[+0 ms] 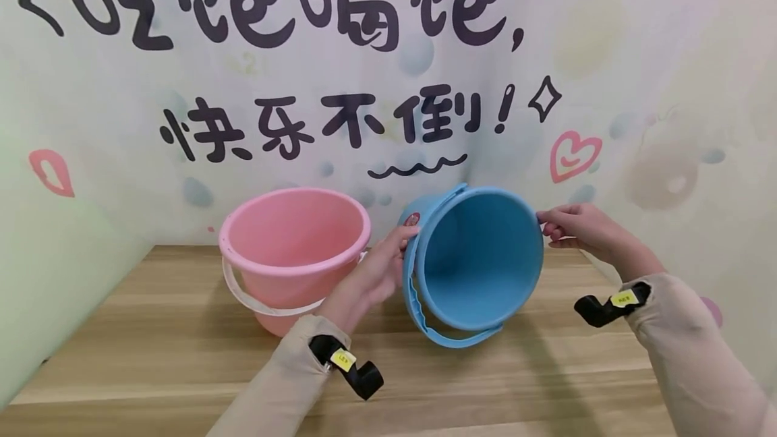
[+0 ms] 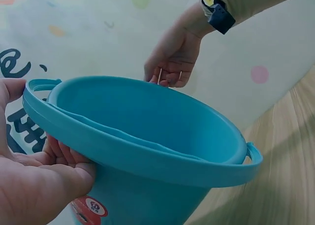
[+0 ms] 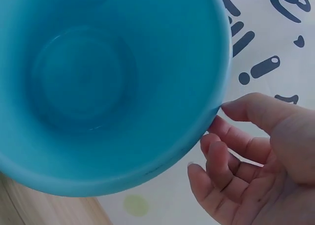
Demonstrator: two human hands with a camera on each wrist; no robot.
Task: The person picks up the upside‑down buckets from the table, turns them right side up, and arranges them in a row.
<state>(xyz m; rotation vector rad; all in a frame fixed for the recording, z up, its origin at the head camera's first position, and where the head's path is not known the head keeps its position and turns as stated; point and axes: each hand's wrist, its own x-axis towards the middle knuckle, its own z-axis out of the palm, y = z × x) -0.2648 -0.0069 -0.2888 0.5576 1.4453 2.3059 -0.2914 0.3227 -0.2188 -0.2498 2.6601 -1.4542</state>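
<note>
A blue bucket (image 1: 479, 261) is tilted on its side, its mouth turned toward me in the head view. Its blue handle (image 1: 461, 340) hangs along the lower left of the rim. On the left, my left hand (image 1: 382, 268) holds the bucket's side; in the left wrist view the fingers curl under the rim, close to a red label (image 2: 91, 210). My right hand (image 1: 579, 228) pinches the opposite edge of the rim, and the right wrist view shows thumb and forefinger (image 3: 241, 134) on it. Nothing is visible inside the bucket.
Upright to the left stands a pink bucket (image 1: 291, 282) with a white handle (image 1: 243, 295), partly behind my left forearm. Both buckets are at the back of a wooden table (image 1: 182, 356), before a wall hanging (image 1: 340, 73) with black lettering.
</note>
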